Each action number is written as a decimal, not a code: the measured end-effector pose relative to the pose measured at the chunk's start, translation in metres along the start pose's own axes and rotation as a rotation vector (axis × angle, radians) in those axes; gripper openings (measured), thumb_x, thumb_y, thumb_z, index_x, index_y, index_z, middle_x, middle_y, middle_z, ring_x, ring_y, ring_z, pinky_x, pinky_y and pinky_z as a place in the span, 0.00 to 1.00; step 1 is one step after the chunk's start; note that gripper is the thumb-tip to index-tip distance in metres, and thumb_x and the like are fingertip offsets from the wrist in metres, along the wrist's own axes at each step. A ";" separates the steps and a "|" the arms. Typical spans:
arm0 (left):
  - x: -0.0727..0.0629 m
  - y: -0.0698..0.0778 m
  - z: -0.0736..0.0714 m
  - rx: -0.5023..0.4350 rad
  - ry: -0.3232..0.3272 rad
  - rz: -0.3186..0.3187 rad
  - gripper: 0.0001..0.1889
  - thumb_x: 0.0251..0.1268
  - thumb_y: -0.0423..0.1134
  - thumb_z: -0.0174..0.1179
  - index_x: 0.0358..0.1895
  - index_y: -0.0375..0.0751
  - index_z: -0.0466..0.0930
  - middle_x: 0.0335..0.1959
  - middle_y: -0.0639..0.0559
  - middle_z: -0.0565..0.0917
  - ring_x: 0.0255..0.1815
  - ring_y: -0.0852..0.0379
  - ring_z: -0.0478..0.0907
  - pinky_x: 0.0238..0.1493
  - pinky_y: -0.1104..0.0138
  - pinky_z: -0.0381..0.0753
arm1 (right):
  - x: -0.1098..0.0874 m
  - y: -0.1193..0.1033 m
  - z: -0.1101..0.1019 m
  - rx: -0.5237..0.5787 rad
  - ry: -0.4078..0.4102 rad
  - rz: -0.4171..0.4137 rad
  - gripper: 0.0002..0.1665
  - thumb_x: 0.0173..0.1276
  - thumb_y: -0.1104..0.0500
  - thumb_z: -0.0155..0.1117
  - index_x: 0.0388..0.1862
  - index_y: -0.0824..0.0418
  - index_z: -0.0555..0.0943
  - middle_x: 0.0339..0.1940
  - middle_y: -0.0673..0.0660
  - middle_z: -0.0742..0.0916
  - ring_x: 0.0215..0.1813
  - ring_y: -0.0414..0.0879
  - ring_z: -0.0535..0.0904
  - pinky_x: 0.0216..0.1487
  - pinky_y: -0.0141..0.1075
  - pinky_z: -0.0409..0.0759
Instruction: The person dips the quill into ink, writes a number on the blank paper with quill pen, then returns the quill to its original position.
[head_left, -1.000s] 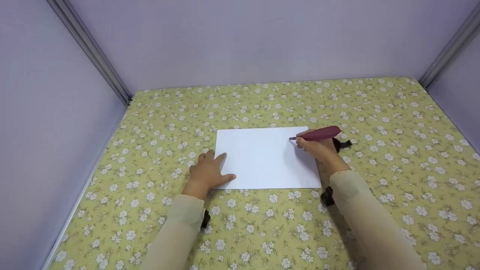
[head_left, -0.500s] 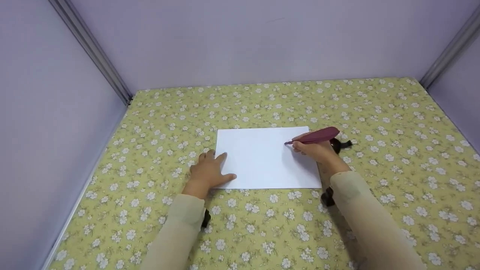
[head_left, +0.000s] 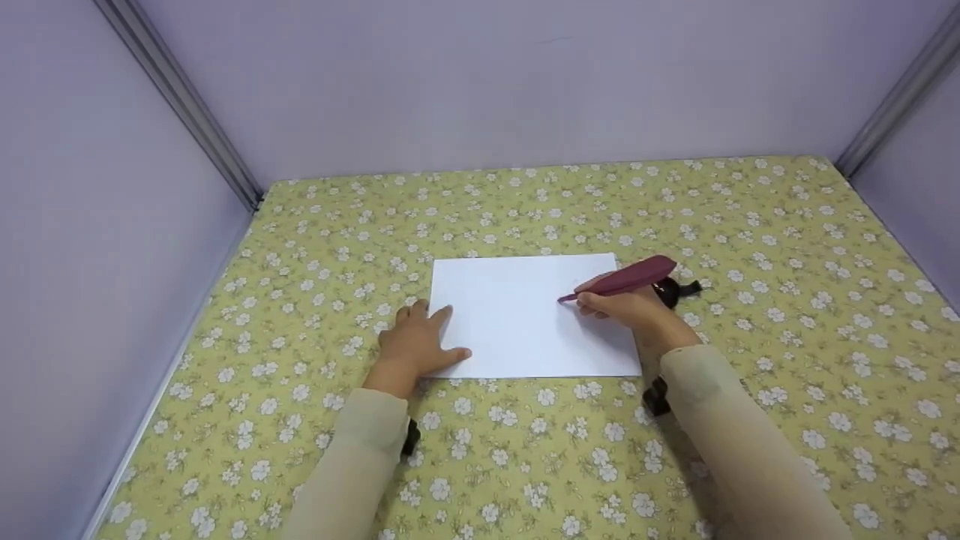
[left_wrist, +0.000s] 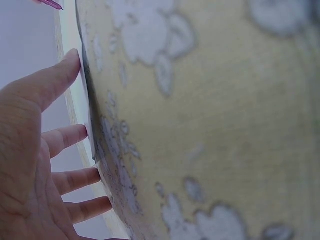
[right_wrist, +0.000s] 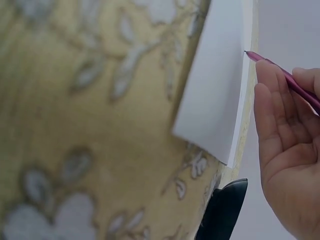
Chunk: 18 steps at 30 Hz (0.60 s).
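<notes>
My left hand (head_left: 415,345) lies spread on the left edge of a white sheet of paper (head_left: 510,315), thumb and index finger on the sheet; the left wrist view shows straight, parted fingers. Over the paper's right half, my right hand (head_left: 622,304) pinches a maroon feather pen (head_left: 630,276) between thumb and fingers. The pen's feather end points up and right, and its tip meets or nearly meets the paper. In the right wrist view, the slim pen shaft (right_wrist: 295,85) runs between thumb and fingers. Any marks are too faint to make out clearly.
A glossy dark rounded object (head_left: 667,292) with a short stub sits behind my right hand, partly hidden. Yellow floral cloth (head_left: 495,450) covers the table. Pale walls (head_left: 480,90) stand behind and at both sides. Black wrist devices (head_left: 656,397) hang under the sleeves.
My right hand has moved the pen tip down and to the left across the paper. My left hand and the sheet have stayed in place.
</notes>
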<state>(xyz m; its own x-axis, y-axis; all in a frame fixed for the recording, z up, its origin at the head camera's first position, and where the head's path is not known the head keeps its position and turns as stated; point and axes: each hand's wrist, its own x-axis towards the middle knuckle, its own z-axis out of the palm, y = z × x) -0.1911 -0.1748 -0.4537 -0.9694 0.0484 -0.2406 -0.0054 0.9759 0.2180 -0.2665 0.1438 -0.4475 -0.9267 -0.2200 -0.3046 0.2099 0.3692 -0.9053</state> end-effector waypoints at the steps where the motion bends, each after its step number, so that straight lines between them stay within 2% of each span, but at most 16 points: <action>1: 0.000 0.000 0.000 0.001 0.000 0.001 0.44 0.57 0.68 0.56 0.75 0.54 0.57 0.73 0.39 0.53 0.71 0.35 0.50 0.54 0.36 0.64 | -0.001 0.000 0.000 0.001 -0.006 0.002 0.20 0.63 0.55 0.69 0.50 0.64 0.83 0.39 0.57 0.88 0.43 0.47 0.83 0.48 0.39 0.78; 14: 0.001 -0.001 0.001 0.014 0.001 0.004 0.44 0.57 0.68 0.56 0.75 0.54 0.56 0.73 0.38 0.54 0.71 0.35 0.50 0.55 0.36 0.64 | -0.010 0.001 0.001 0.009 -0.070 -0.064 0.19 0.61 0.57 0.70 0.48 0.66 0.83 0.37 0.58 0.88 0.40 0.47 0.84 0.46 0.39 0.79; 18: 0.002 -0.001 0.002 0.011 0.002 0.008 0.44 0.57 0.68 0.56 0.75 0.54 0.57 0.73 0.38 0.54 0.71 0.35 0.51 0.54 0.35 0.65 | -0.011 0.002 -0.001 -0.026 -0.125 -0.118 0.19 0.65 0.58 0.67 0.50 0.70 0.82 0.38 0.59 0.88 0.39 0.46 0.84 0.44 0.38 0.80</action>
<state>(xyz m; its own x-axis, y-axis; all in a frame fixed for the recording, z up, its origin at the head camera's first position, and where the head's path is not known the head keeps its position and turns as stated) -0.1925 -0.1758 -0.4561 -0.9699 0.0562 -0.2368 0.0054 0.9777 0.2099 -0.2557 0.1480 -0.4458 -0.8983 -0.3730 -0.2322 0.0919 0.3573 -0.9295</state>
